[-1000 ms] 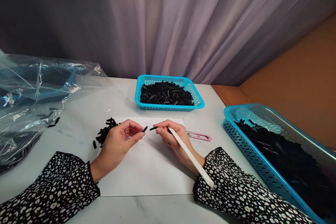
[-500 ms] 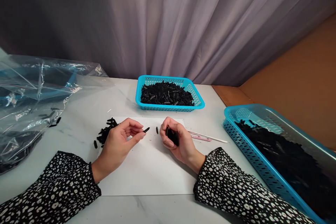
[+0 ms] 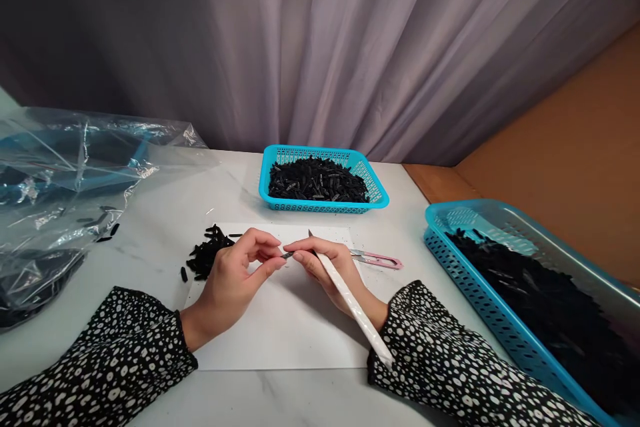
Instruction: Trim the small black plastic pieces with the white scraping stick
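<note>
In the head view, I watch a person bent to close work at a white table [image 3: 295, 397], both hands meeting above a white sheet [image 3: 285, 333]. The left hand [image 3: 233, 283] has thumb and forefinger pinched together on a small black piece [image 3: 287, 255], which sits in the narrow gap between the two hands. The right hand [image 3: 344, 261] curls around a white-handled tool [image 3: 357, 313], its fingers clamped on it; the dark pointed tip pokes out beyond the forefinger, and the handle slants back across the wrist to the patterned sleeve. The right thumb and forefinger come up to the other end of the black piece, though I cannot tell how firmly they press it.

Behind the left hand lies a heap of black pieces [image 3: 205, 259], with a stray one [image 3: 184, 274] just beside it. A pink-handled cutter [image 3: 383, 260] rests near the right hand. Further back stands a blue basket [image 3: 325, 205] piled with similar black bits; a larger blue basket [image 3: 473, 297], also well filled, is over by the right arm. A clear plastic bag [image 3: 75, 163] sprawls at the left, before a grey curtain [image 3: 345, 47].
</note>
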`<state>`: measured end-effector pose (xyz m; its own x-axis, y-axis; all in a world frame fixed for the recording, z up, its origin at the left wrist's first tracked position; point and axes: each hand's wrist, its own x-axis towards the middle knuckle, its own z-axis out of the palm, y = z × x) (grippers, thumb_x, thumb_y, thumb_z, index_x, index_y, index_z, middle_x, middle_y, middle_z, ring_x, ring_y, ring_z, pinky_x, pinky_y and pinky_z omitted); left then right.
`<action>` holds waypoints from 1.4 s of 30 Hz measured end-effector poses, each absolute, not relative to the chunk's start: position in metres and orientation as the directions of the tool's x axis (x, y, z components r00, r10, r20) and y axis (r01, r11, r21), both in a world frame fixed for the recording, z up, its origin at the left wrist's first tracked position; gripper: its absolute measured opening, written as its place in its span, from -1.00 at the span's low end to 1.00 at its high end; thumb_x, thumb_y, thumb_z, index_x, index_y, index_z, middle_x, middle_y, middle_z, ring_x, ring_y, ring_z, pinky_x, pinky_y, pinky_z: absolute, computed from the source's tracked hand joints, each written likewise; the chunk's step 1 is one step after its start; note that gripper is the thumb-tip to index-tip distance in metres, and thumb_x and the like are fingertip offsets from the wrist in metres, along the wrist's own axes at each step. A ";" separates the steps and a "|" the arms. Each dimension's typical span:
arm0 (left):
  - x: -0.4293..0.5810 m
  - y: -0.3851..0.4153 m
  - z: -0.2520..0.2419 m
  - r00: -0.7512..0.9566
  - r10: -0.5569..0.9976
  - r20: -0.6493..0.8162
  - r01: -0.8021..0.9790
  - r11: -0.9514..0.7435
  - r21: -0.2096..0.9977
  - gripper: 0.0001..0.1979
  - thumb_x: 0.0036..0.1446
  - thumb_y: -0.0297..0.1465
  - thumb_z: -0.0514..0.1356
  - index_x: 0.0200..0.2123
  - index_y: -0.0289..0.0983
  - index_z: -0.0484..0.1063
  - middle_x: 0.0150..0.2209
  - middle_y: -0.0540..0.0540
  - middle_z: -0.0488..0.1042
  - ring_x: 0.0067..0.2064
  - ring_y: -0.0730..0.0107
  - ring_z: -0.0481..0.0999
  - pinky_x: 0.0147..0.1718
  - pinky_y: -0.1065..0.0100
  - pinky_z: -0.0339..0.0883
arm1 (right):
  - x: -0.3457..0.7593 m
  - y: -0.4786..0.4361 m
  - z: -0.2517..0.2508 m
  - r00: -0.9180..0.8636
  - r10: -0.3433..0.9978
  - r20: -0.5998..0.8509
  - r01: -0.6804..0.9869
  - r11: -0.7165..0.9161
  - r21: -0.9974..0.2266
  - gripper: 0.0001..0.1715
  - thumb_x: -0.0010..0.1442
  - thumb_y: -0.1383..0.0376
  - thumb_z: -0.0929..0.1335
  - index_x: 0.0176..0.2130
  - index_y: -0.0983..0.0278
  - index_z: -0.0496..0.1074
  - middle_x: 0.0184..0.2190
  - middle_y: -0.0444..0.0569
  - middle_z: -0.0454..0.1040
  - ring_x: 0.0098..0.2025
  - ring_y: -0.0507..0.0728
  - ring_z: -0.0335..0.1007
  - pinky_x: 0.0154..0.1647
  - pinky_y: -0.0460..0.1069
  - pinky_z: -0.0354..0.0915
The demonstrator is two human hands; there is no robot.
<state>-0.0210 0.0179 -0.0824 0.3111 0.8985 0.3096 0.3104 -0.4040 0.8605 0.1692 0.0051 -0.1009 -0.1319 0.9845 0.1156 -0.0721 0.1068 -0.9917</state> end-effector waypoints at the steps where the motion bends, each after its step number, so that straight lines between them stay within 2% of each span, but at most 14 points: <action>1: -0.019 0.020 -0.083 0.333 0.894 0.300 0.311 -0.404 0.860 -0.93 0.32 -0.37 0.17 -0.16 -0.22 0.40 -0.35 -0.03 0.62 -0.30 0.34 0.65 -0.30 0.34 0.56 | 0.170 0.008 -0.101 -0.093 0.989 0.113 -0.089 0.105 -0.991 -0.68 0.15 0.03 0.46 -0.33 0.24 0.62 -0.65 -0.23 0.17 -0.58 0.00 -0.03 -0.57 -0.05 -0.05; 3: -0.015 0.027 -0.087 0.410 0.857 0.312 0.375 -0.470 0.799 -0.83 0.40 -0.43 0.01 -0.11 -0.23 0.40 -0.29 -0.07 0.63 -0.27 0.34 0.65 -0.26 0.31 0.57 | 0.174 0.014 -0.103 0.007 0.996 0.092 -0.149 0.092 -0.984 -0.64 0.13 0.00 0.47 -0.34 0.26 0.59 -0.65 -0.24 0.16 -0.60 -0.01 -0.06 -0.60 -0.06 -0.10; 4: -0.013 0.030 -0.090 0.470 0.819 0.329 0.435 -0.540 0.720 -0.77 0.40 -0.49 -0.03 -0.10 -0.23 0.42 -0.24 -0.08 0.61 -0.23 0.34 0.63 -0.21 0.28 0.56 | 0.176 0.018 -0.104 0.063 0.995 0.078 -0.190 0.089 -0.978 -0.62 0.12 -0.01 0.47 -0.34 0.26 0.58 -0.66 -0.25 0.14 -0.61 -0.02 -0.09 -0.61 -0.07 -0.13; 8: -0.006 0.043 -0.106 0.616 0.716 0.328 0.475 -0.670 0.571 -0.58 0.25 -0.67 0.00 -0.04 -0.18 0.52 -0.04 -0.13 0.54 0.03 0.20 0.51 0.01 0.11 0.47 | 0.179 0.025 -0.107 0.160 0.987 0.028 -0.318 0.079 -0.945 -0.59 0.05 -0.01 0.51 -0.40 0.28 0.50 -0.66 -0.28 0.14 -0.61 -0.05 -0.17 -0.62 -0.08 -0.18; 11: -0.003 0.049 -0.114 0.664 0.679 0.314 0.483 -0.710 0.513 -0.60 0.26 -0.65 0.04 -0.02 -0.19 0.52 -0.02 -0.16 0.51 0.06 0.12 0.45 0.04 0.04 0.42 | 0.176 0.021 -0.105 0.120 0.993 0.012 -0.357 0.055 -0.933 -0.59 0.04 0.01 0.52 -0.42 0.28 0.47 -0.66 -0.29 0.15 -0.61 -0.07 -0.18 -0.61 -0.08 -0.19; 15: -0.002 0.055 -0.113 0.680 0.671 0.296 0.497 -0.719 0.487 -0.75 0.29 -0.59 0.08 -0.21 -0.22 0.53 -0.20 -0.11 0.50 -0.09 0.13 0.45 -0.08 0.12 0.42 | 0.172 0.013 -0.099 0.069 0.998 0.011 -0.388 0.037 -0.921 -0.60 0.07 0.02 0.51 -0.43 0.28 0.44 -0.66 -0.29 0.14 -0.61 -0.07 -0.17 -0.61 -0.08 -0.20; 21: -0.001 0.053 -0.099 0.612 0.727 0.311 0.489 -0.657 0.574 -0.82 0.28 -0.53 0.11 -0.32 -0.21 0.46 -0.29 -0.09 0.52 -0.18 0.20 0.48 -0.14 0.18 0.41 | 0.171 0.006 -0.090 0.011 1.000 0.018 -0.415 0.021 -0.910 -0.59 0.10 0.00 0.50 -0.42 0.27 0.44 -0.66 -0.30 0.14 -0.63 -0.08 -0.18 -0.62 -0.08 -0.22; 24: -0.001 0.044 -0.089 0.555 0.781 0.286 0.477 -0.580 0.660 -0.86 0.31 -0.46 0.11 -0.32 -0.22 0.43 -0.38 -0.03 0.54 -0.33 0.31 0.51 -0.29 0.29 0.44 | 0.171 0.005 -0.088 -0.003 0.999 0.034 -0.412 0.029 -0.911 -0.60 0.11 -0.01 0.49 -0.39 0.27 0.48 -0.67 -0.30 0.14 -0.63 -0.07 -0.18 -0.62 -0.08 -0.22; 26: -0.001 0.037 -0.084 0.515 0.828 0.222 0.411 -0.466 0.784 -0.89 0.30 -0.40 0.14 -0.30 -0.23 0.44 -0.39 -0.02 0.56 -0.36 0.34 0.55 -0.34 0.34 0.47 | 0.171 0.005 -0.088 -0.008 0.999 0.039 -0.404 0.032 -0.914 -0.60 0.11 -0.02 0.48 -0.37 0.27 0.49 -0.67 -0.29 0.14 -0.63 -0.07 -0.17 -0.62 -0.08 -0.22; 28: -0.001 0.032 -0.080 0.460 0.879 0.127 0.277 -0.278 0.920 -0.90 0.25 -0.35 0.20 -0.29 -0.24 0.48 -0.37 -0.03 0.58 -0.32 0.34 0.58 -0.31 0.33 0.50 | 0.171 0.005 -0.087 -0.009 0.999 0.042 -0.402 0.035 -0.915 -0.59 0.11 -0.03 0.48 -0.38 0.28 0.49 -0.67 -0.29 0.14 -0.64 -0.07 -0.17 -0.63 -0.08 -0.22; 30: -0.001 0.029 -0.078 0.406 0.913 0.045 0.152 -0.116 0.982 -0.90 0.18 -0.34 0.26 -0.27 -0.24 0.51 -0.37 -0.03 0.56 -0.31 0.34 0.57 -0.28 0.32 0.51 | 0.171 0.005 -0.088 -0.010 0.999 0.050 -0.411 0.042 -0.911 -0.58 0.10 -0.03 0.48 -0.40 0.28 0.49 -0.68 -0.29 0.14 -0.64 -0.07 -0.16 -0.64 -0.09 -0.22; 35: -0.003 0.028 -0.075 0.323 0.946 0.031 0.085 -0.061 0.995 -0.87 0.16 -0.35 0.27 -0.22 -0.21 0.57 -0.39 0.00 0.53 -0.35 0.41 0.48 -0.33 0.38 0.45 | 0.171 0.004 -0.087 -0.009 0.999 0.047 -0.420 0.039 -0.907 -0.59 0.11 0.00 0.49 -0.43 0.27 0.45 -0.69 -0.30 0.13 -0.64 -0.08 -0.16 -0.64 -0.10 -0.19; 39: -0.005 0.029 -0.075 0.273 0.959 0.080 0.079 -0.106 0.991 -0.89 0.16 -0.39 0.24 -0.31 -0.19 0.60 -0.44 0.03 0.49 -0.37 0.45 0.42 -0.33 0.42 0.37 | 0.171 0.002 -0.085 -0.012 0.999 0.034 -0.407 0.026 -0.913 -0.59 0.10 -0.01 0.49 -0.42 0.28 0.47 -0.69 -0.31 0.13 -0.64 -0.07 -0.17 -0.65 -0.09 -0.18; 42: 0.000 0.026 -0.072 0.321 0.944 0.074 0.072 -0.102 0.992 -0.93 0.10 -0.39 0.29 -0.37 -0.22 0.60 -0.39 0.00 0.54 -0.33 0.42 0.46 -0.30 0.40 0.36 | 0.168 0.003 -0.086 -0.002 0.999 0.033 -0.417 0.029 -0.909 -0.60 0.10 0.00 0.49 -0.42 0.28 0.47 -0.70 -0.32 0.11 -0.65 -0.08 -0.18 -0.64 -0.09 -0.19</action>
